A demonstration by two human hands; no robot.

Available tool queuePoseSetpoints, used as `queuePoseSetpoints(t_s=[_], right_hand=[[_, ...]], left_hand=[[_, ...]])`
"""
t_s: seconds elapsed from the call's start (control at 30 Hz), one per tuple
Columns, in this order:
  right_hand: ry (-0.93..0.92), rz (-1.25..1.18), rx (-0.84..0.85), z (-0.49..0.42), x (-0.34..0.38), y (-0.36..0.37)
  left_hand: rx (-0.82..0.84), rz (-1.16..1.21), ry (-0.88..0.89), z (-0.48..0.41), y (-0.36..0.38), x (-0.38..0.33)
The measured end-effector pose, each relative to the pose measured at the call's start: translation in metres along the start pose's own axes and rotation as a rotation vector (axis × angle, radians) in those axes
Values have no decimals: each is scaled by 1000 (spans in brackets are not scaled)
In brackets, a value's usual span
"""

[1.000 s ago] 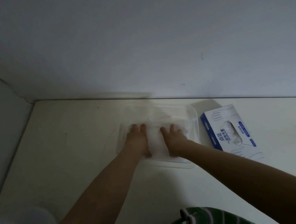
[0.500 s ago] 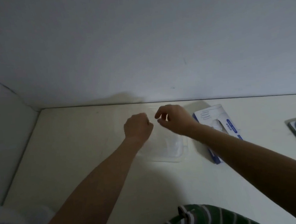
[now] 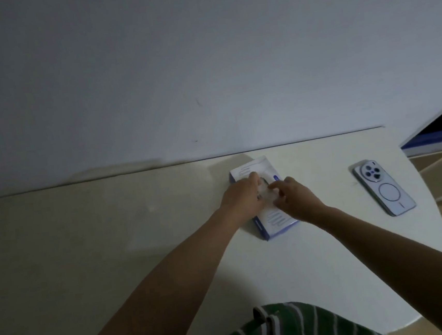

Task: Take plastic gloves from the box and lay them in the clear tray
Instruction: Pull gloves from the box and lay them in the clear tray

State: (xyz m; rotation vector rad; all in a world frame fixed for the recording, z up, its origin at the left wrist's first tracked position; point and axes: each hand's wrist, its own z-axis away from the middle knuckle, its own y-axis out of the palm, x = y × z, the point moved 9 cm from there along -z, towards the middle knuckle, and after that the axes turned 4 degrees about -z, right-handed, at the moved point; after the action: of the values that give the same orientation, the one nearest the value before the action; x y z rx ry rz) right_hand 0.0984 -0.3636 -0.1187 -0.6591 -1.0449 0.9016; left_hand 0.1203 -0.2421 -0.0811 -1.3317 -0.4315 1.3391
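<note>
Cream-white tabletop carries a white-and-blue glove box lying flat near its far edge, right of the middle. A phone lies face down by the right edge, well apart from the box. Both hands meet at the box's opening. The right hand pinches a clear plastic glove. The left hand bends its fingers there, its grip impossible to tell.

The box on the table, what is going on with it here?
A person is working at the glove box with both bare hands. The left hand rests on the box by its opening, and the right hand seems to pinch a clear glove there. A phone lies face down to the right, untouched.
</note>
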Motion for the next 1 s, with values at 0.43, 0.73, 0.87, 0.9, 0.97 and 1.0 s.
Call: queuePoseSetpoints(t_s=[0.43, 0.73, 0.87, 0.9, 0.97, 1.0], right_hand=[[-39, -99, -85, -15, 8, -2], [13, -1014, -223, -16, -1, -38], [44, -837, 20, -14, 2, -9], [38, -752, 18, -11, 1, -7], [-7, -822, -65, -5, 7, -18], [-43, -926, -113, -1, 12, -30]], left_hand=[[80, 13, -142, -22, 47, 22], [63, 11, -124, -21, 46, 21], [60, 15, -142, -19, 49, 24], [63, 15, -145, -19, 49, 24], [65, 8, -142, -18, 50, 24], [63, -4, -137, -18, 50, 23]])
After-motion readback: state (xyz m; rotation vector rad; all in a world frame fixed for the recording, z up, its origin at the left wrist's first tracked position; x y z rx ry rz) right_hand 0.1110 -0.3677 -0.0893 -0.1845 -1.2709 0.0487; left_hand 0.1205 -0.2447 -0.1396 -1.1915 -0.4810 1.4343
